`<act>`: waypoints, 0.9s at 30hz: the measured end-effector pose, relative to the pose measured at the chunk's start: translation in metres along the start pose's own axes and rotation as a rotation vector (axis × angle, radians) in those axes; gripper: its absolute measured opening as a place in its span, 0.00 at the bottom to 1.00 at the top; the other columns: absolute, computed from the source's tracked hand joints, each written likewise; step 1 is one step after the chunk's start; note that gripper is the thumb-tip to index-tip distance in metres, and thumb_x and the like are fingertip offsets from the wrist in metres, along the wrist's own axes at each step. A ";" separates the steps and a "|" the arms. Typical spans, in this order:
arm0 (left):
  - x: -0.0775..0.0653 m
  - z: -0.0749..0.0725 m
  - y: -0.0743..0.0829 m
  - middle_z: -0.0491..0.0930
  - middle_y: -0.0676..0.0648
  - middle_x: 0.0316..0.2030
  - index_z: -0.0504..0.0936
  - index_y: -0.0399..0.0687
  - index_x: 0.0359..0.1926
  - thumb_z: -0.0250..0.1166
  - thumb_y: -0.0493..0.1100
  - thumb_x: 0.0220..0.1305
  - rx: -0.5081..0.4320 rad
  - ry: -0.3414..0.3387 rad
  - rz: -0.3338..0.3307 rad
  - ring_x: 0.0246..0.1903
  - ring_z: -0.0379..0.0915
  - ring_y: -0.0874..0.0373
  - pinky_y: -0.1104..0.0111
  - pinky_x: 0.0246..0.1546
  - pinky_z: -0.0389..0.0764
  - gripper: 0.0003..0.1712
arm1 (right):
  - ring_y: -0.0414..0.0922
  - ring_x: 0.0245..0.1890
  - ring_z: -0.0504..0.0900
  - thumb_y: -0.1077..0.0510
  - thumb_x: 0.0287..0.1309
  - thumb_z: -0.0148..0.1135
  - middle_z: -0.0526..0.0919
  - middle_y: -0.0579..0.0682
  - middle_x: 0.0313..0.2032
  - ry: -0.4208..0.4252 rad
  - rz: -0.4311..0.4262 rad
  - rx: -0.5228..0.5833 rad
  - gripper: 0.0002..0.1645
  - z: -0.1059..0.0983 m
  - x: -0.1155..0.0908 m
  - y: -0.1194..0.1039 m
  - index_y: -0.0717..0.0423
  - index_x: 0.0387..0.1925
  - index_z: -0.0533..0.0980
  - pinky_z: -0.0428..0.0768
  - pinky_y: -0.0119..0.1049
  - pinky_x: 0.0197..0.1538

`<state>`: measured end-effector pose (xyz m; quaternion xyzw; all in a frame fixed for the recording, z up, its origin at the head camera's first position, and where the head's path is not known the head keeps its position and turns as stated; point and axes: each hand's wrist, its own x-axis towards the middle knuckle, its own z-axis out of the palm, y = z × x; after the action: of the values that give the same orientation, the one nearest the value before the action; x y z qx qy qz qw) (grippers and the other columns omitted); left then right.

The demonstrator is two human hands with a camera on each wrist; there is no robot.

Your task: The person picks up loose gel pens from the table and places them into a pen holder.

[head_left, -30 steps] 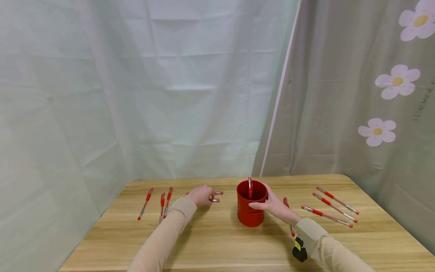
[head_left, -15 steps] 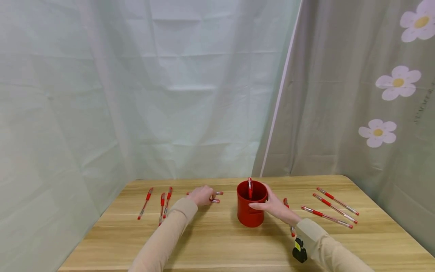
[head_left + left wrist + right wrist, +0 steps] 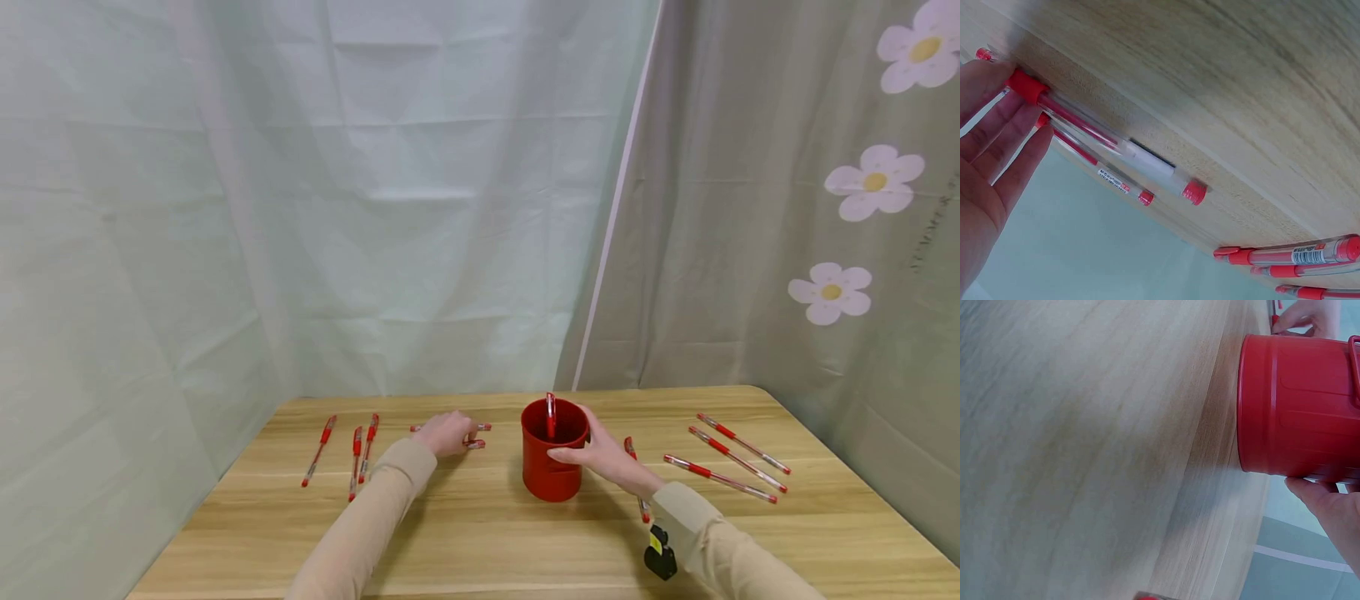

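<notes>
My right hand (image 3: 603, 457) holds a red metal cup (image 3: 551, 471), its thumb across the near side and its fingers behind the rim. A red pen (image 3: 551, 417) stands in the cup, its clip end above the rim. Left of the cup, my left hand (image 3: 447, 433) reaches down to two capped pens lying on the table. In the left wrist view, its thumb and fingers pinch the red grip of the nearer pen (image 3: 1154, 165). Right beside that lies the second pen (image 3: 1110, 178), close to the fingertips.
Several red pens lie at the left, one of them a pen (image 3: 320, 450) farthest out. At the right are more pens, including a pen (image 3: 720, 479); another pen (image 3: 631, 447) lies partly under my right forearm. A small black object (image 3: 661, 558) with a yellow mark is at my right sleeve. Curtains rise behind the table (image 3: 480, 550).
</notes>
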<state>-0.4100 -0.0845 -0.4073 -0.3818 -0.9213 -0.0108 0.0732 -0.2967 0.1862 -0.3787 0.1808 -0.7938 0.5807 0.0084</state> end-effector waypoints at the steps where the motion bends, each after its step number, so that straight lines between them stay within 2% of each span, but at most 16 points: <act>1: 0.000 0.000 0.000 0.70 0.56 0.19 0.76 0.49 0.22 0.69 0.35 0.48 -0.001 -0.008 -0.006 0.20 0.64 0.62 0.70 0.21 0.69 0.09 | 0.58 0.56 0.61 0.59 0.48 0.68 0.63 0.61 0.57 0.001 -0.002 0.002 0.45 0.000 0.000 0.000 0.64 0.62 0.53 0.63 0.53 0.53; 6: 0.000 0.002 0.001 0.65 0.56 0.18 0.72 0.50 0.21 0.69 0.35 0.47 -0.012 -0.028 -0.018 0.19 0.61 0.62 0.70 0.20 0.67 0.12 | 0.55 0.56 0.61 0.58 0.47 0.69 0.64 0.58 0.57 0.017 0.005 0.005 0.45 -0.001 0.007 0.017 0.60 0.62 0.54 0.63 0.54 0.53; 11: -0.001 0.002 0.000 0.64 0.55 0.17 0.71 0.48 0.20 0.69 0.33 0.46 -0.028 -0.015 -0.004 0.19 0.60 0.62 0.70 0.20 0.65 0.13 | 0.52 0.56 0.62 0.55 0.46 0.69 0.65 0.53 0.56 0.029 0.006 -0.011 0.45 -0.002 0.012 0.030 0.55 0.62 0.55 0.63 0.53 0.53; 15: 0.000 0.001 -0.002 0.64 0.55 0.19 0.71 0.48 0.22 0.70 0.39 0.50 -0.056 -0.009 -0.011 0.21 0.60 0.62 0.71 0.21 0.65 0.13 | 0.51 0.56 0.61 0.53 0.46 0.70 0.65 0.51 0.56 0.036 0.003 -0.013 0.45 -0.003 0.012 0.031 0.52 0.62 0.56 0.62 0.54 0.53; 20: -0.001 -0.002 -0.003 0.64 0.54 0.20 0.69 0.48 0.25 0.70 0.47 0.50 -0.068 0.001 -0.005 0.22 0.61 0.61 0.71 0.22 0.67 0.16 | 0.52 0.56 0.61 0.53 0.46 0.70 0.65 0.53 0.56 0.034 -0.003 -0.020 0.45 -0.004 0.013 0.031 0.53 0.62 0.56 0.62 0.55 0.53; 23: -0.001 -0.005 -0.002 0.63 0.54 0.21 0.69 0.48 0.26 0.70 0.46 0.50 -0.060 0.011 0.011 0.23 0.62 0.60 0.70 0.24 0.67 0.16 | 0.53 0.56 0.61 0.53 0.46 0.69 0.65 0.54 0.57 0.026 -0.006 -0.020 0.45 -0.003 0.011 0.030 0.55 0.62 0.55 0.63 0.54 0.53; 25: -0.002 -0.008 0.000 0.63 0.54 0.22 0.68 0.47 0.27 0.68 0.42 0.53 -0.057 0.018 0.020 0.23 0.62 0.60 0.69 0.25 0.68 0.14 | 0.55 0.56 0.61 0.55 0.47 0.69 0.64 0.56 0.57 0.017 -0.003 -0.012 0.45 -0.002 0.008 0.022 0.57 0.62 0.55 0.62 0.54 0.53; 27: -0.001 -0.011 0.000 0.63 0.54 0.22 0.68 0.47 0.27 0.67 0.38 0.53 -0.055 0.028 0.037 0.23 0.62 0.59 0.69 0.25 0.67 0.13 | 0.54 0.56 0.62 0.55 0.46 0.69 0.65 0.55 0.57 0.016 -0.004 -0.005 0.45 -0.002 0.008 0.023 0.57 0.62 0.55 0.63 0.53 0.53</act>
<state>-0.4078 -0.0859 -0.3971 -0.4007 -0.9122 -0.0400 0.0756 -0.3118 0.1920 -0.3968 0.1775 -0.7947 0.5802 0.0164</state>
